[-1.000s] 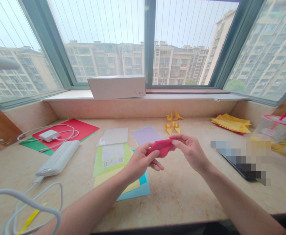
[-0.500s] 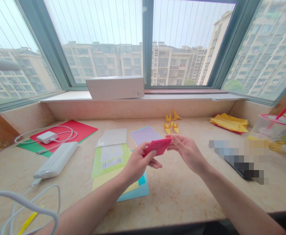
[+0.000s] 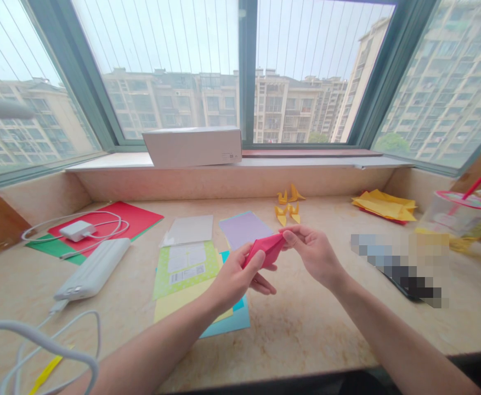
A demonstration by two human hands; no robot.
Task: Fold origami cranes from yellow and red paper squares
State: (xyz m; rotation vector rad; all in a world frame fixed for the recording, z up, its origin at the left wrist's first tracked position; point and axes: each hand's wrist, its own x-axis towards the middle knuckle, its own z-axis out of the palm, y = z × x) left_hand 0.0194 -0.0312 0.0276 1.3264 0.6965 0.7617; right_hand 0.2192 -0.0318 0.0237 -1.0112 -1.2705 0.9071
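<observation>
A folded piece of red paper point(image 3: 267, 250) is held above the counter between both hands. My left hand point(image 3: 246, 270) grips its left part, thumb on top and fingers beneath. At the paper's upper right corner, my right hand point(image 3: 312, 249) pinches the tip between thumb and fingers. Several small yellow folded paper birds point(image 3: 288, 204) stand just beyond the hands. Under and behind my left hand lie a purple paper sheet point(image 3: 244, 229), a green printed packet point(image 3: 186, 269) and pale yellow and blue sheets point(image 3: 227, 326).
Red and green sheets point(image 3: 137, 219) lie at the left, with a white charger point(image 3: 77, 231) and power bank point(image 3: 94, 269) trailing cables. Yellow paper point(image 3: 384, 207), a plastic cup point(image 3: 450, 219) and a blurred-out dark object point(image 3: 405, 274) sit right. A white box point(image 3: 193, 147) rests on the sill.
The red paper has tilted, and a fold on its right side now shows opened slightly. My right hand has shifted a little to the left with the corner still pinched.
</observation>
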